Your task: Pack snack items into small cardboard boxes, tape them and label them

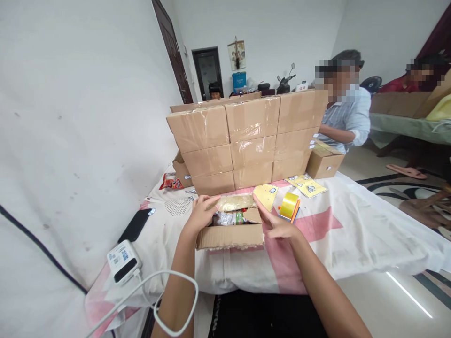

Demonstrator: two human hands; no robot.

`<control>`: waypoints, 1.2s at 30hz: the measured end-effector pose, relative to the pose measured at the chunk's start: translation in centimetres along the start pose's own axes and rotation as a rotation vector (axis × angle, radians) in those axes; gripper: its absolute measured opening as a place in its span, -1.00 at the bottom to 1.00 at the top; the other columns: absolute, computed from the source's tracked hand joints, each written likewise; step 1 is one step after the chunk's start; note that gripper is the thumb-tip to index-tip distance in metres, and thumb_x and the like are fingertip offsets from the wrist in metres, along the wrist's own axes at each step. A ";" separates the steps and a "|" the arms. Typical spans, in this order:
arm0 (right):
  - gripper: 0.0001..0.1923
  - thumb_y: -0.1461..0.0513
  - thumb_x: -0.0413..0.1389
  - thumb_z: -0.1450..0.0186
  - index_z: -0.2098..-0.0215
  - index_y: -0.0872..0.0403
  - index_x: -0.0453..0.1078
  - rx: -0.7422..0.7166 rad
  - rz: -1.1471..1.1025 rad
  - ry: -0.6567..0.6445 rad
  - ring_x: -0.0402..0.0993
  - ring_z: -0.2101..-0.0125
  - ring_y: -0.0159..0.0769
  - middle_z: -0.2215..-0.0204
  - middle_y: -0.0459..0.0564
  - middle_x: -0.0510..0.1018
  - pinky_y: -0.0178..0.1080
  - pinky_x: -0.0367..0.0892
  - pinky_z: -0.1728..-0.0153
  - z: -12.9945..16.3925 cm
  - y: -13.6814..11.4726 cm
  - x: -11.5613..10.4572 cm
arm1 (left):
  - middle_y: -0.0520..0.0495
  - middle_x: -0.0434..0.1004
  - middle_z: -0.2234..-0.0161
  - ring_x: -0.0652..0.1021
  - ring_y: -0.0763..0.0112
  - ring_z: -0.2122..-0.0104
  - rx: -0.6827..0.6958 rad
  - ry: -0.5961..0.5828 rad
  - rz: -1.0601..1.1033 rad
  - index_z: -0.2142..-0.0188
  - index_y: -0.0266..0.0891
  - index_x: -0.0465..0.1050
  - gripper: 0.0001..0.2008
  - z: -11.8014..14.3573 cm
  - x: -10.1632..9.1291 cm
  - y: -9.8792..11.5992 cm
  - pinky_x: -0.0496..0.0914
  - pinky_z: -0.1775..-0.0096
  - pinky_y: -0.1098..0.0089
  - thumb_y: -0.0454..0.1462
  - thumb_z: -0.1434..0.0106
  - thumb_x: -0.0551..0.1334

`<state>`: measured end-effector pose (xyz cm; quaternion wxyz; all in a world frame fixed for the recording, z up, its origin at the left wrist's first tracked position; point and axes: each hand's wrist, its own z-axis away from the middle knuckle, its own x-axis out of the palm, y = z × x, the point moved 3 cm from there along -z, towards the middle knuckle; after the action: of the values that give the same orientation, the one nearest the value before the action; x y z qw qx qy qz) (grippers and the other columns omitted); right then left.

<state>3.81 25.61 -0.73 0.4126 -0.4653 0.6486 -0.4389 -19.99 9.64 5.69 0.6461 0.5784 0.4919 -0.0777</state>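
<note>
An opened cardboard box [230, 236] sits near the table's front edge, its near flap folded outward. Inside lie plastic-wrapped packets [228, 218], one with green printing; the flaps partly hide them. My left hand [201, 213] is on the box's left side, its fingers curled over the far left corner by the taped far flap [235, 203]. On the right side, my right hand [280, 226] grips the box, with fingers along the far right corner and the thumb pointing inward. To the right of that hand lies a yellow tape roll [289, 205] on an orange and blue item.
Taped cardboard boxes [252, 119] form a wall behind. Another box [324, 160] stands right, near a person [348, 112]. A red snack packet [171, 181], a black phone [134, 225] and a white device [123, 262] with a looping cable [195, 281] are left. Yellow cards [306, 186] lie ahead.
</note>
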 end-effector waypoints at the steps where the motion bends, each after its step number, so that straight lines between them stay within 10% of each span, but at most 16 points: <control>1: 0.24 -0.08 0.40 -0.04 -0.49 -0.18 -0.22 -0.004 0.008 0.045 -0.23 -0.46 -0.07 -0.49 0.00 -0.18 0.03 -0.21 -0.39 -0.2 0.0 0.3 | -0.13 0.35 -0.02 0.27 0.05 -0.18 -0.007 -0.008 0.016 -0.10 0.00 0.56 -0.59 -0.1 0.1 -0.1 0.03 -0.32 0.08 -0.18 -0.29 0.18; 7: 0.10 -0.21 0.33 -0.03 -0.40 -0.16 0.01 -0.110 0.096 0.455 0.04 -0.38 0.04 -0.39 0.08 0.08 0.02 0.07 -0.34 -1.6 0.1 2.8 | -0.14 0.35 -0.14 0.24 0.07 -0.25 -0.036 -0.093 0.194 -0.11 -0.02 0.55 -0.58 0.1 -0.6 0.1 -0.04 -0.35 0.10 -0.17 -0.30 0.16; 16: -0.24 -0.16 0.21 -0.19 -0.24 -0.13 0.10 -0.158 0.112 0.564 0.07 -0.34 0.05 -0.31 0.08 0.13 0.09 0.01 -0.34 -1.4 0.2 3.1 | -0.09 0.04 -0.43 0.12 -0.01 -0.40 -0.115 -0.343 0.959 -0.39 -0.12 0.16 0.01 2.1 -2.2 -1.2 0.03 -0.35 0.10 0.39 -0.22 -0.33; 27: -0.31 -0.06 0.08 -0.37 -0.40 -0.08 0.10 -0.211 0.418 0.605 -0.17 -0.45 0.00 -0.42 0.06 0.08 0.12 -0.23 -0.42 -0.9 -0.4 3.8 | -0.10 0.04 -0.43 0.16 0.04 -0.39 -0.035 -0.241 0.758 -0.30 -0.21 0.32 0.00 2.3 -1.5 -1.7 0.16 -0.31 0.18 0.36 -0.25 -0.35; 36: -0.58 0.03 0.04 -0.42 -0.18 -0.06 0.41 -0.353 0.516 0.597 0.03 -0.40 0.00 -0.40 0.03 0.16 0.12 0.00 -0.36 -0.8 -1.4 3.6 | -0.22 0.15 -0.39 0.19 -0.02 -0.37 0.040 -0.181 0.824 -0.35 -0.19 0.24 0.16 3.0 -0.5 -2.4 0.13 -0.32 0.10 0.46 -0.09 -0.38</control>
<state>2.61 21.98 0.40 0.2171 -0.2040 0.8997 -0.3190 -20.23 6.21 4.02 0.6525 0.7299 0.1591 0.1271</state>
